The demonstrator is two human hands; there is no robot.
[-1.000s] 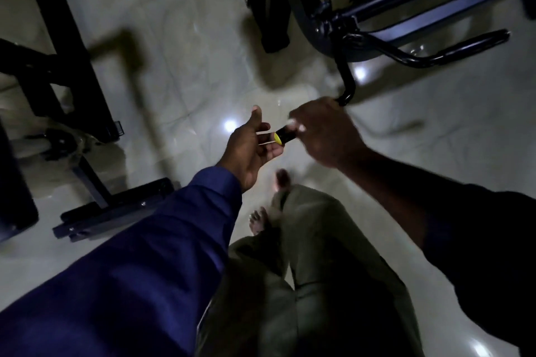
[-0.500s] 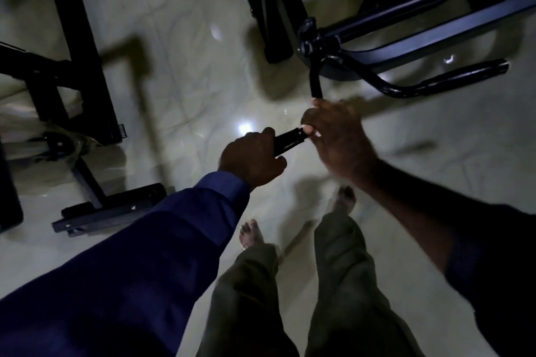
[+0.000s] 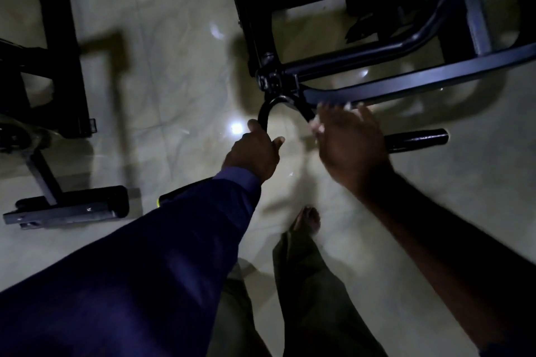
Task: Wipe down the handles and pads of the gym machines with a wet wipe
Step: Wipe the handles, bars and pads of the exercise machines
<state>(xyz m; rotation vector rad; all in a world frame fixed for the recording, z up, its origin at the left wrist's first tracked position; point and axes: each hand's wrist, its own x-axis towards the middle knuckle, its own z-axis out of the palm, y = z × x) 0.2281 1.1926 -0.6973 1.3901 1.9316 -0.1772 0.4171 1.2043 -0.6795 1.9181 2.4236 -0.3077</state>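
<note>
Standing with a bare foot [image 3: 307, 219] on the pale floor [image 3: 174, 81], I curl my left hand [image 3: 252, 152] round the curved handle [image 3: 262, 116]. My blurred right hand [image 3: 349, 143] covers the other handle [image 3: 417, 140], with the wet wipe [image 3: 315, 126] at its fingertips; I cannot tell its grip. The machine frame [image 3: 406, 78] lies beyond.

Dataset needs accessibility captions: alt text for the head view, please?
A person's left hand grips a machine's curved black handle bar while the blurred right hand reaches over the neighbouring handle, a white scrap at its fingertips. Dim gym, pale glossy floor.
</note>
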